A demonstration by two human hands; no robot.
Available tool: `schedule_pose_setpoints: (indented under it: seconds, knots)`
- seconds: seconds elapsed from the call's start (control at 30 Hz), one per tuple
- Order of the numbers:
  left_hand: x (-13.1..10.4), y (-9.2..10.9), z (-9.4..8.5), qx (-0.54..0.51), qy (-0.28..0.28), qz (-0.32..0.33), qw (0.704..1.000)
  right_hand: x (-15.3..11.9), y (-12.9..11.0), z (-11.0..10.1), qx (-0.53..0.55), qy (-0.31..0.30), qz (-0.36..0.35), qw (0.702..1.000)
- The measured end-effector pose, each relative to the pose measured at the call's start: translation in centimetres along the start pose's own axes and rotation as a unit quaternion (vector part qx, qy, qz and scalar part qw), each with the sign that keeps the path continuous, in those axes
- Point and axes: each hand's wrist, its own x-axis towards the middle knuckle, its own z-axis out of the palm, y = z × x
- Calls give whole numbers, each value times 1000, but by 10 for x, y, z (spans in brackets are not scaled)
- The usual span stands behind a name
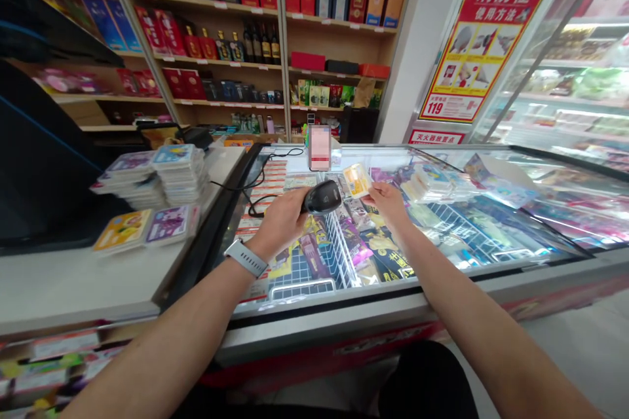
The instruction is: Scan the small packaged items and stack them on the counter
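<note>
**Scanner and packet held together over the freezer lid**

The left hand [279, 219] is clenched around a black scanner [322, 197], its head pointing right toward a small yellow packet [357, 181]. The right hand [388, 201] pinches that packet by its lower edge, with the packet rising above the fingertips and tilted toward the scanner. Scanner and packet sit just beside each other, though whether they touch is hard to tell at this angle. Both hover above the glass lid of a chest freezer [442, 288]. A cable [255, 186] trails left across the glass. Stacks of packets [162, 173] lie on the white counter [73, 281] to the left.
</note>
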Motion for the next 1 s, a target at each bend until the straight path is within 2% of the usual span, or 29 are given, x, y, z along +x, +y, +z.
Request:
schedule_pose_setpoints:
  seconds: [0.2,0.37,0.73,1.0]
  knots:
    - [0,6,-4,9,-9,-15,1000,-1,-1,2,15,11,9,1000]
    - [-1,1,0,13,3,0,1000,-3,-1,3,22,16,5,1000]
    - [-1,1,1,7,12,2,1000,-3,-3,2,-10,-22,11,1000]
    - [-1,4,-1,10,1,-8,1000,-4,-3,3,12,-16,28,999]
